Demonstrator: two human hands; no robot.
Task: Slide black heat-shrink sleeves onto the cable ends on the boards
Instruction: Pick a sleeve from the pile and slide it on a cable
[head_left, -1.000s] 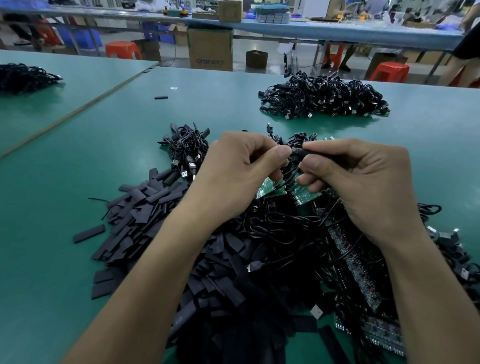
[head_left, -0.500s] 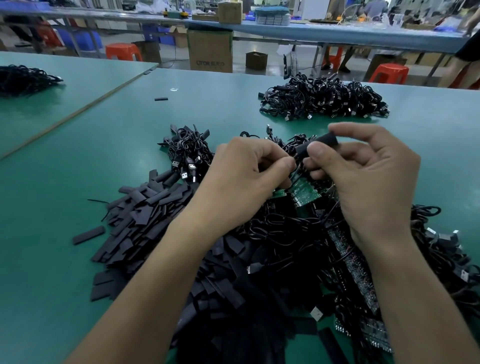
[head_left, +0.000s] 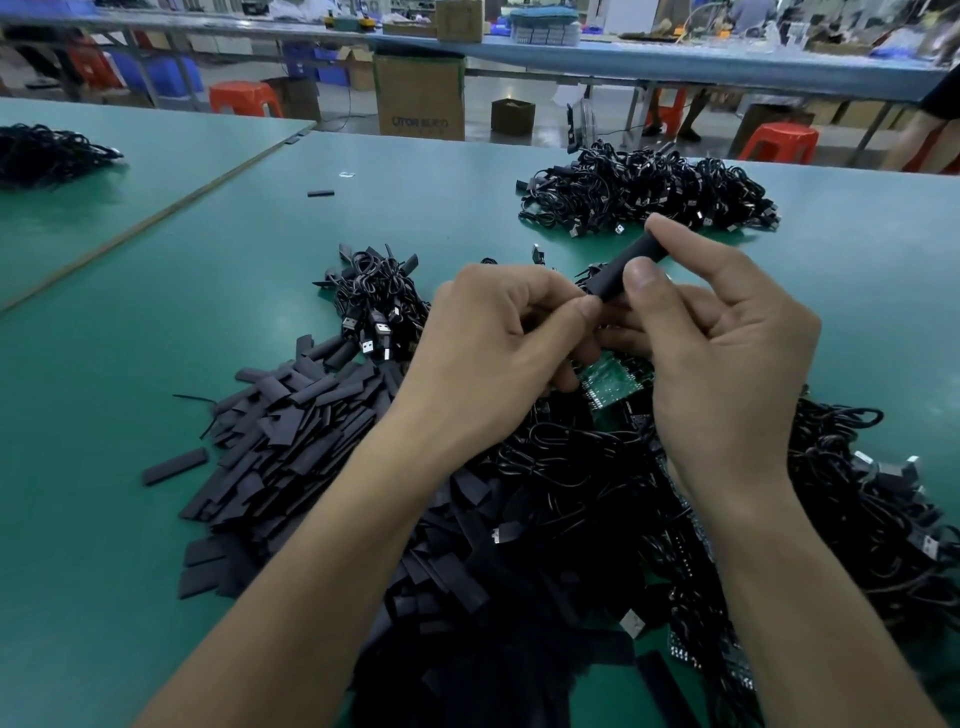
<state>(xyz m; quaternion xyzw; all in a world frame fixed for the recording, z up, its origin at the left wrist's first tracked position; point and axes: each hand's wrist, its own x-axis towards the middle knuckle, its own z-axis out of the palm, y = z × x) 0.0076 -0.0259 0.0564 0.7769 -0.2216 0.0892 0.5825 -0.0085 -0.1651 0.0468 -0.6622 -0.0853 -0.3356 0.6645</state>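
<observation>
My right hand (head_left: 727, 358) pinches a black heat-shrink sleeve (head_left: 626, 267) between thumb and forefinger, tilted up to the right. My left hand (head_left: 498, 343) is curled just left of the sleeve's lower end, its thumb and fingers pinching something small and dark that I cannot make out. A green circuit board (head_left: 605, 382) shows below and between the hands. A heap of flat black sleeves (head_left: 291, 431) lies on the left, and cabled boards (head_left: 857, 499) are piled under and to the right of my arms.
A bundle of black USB cables (head_left: 376, 301) lies beyond the left hand. A larger heap of cables (head_left: 649, 189) sits farther back on the green table (head_left: 130, 364). One loose sleeve (head_left: 320, 194) lies far back. Another cable pile (head_left: 47, 150) is at far left.
My right hand has lifted the sleeve up and to the right, tilting it more steeply. The left hand stayed in place at the sleeve's lower end.
</observation>
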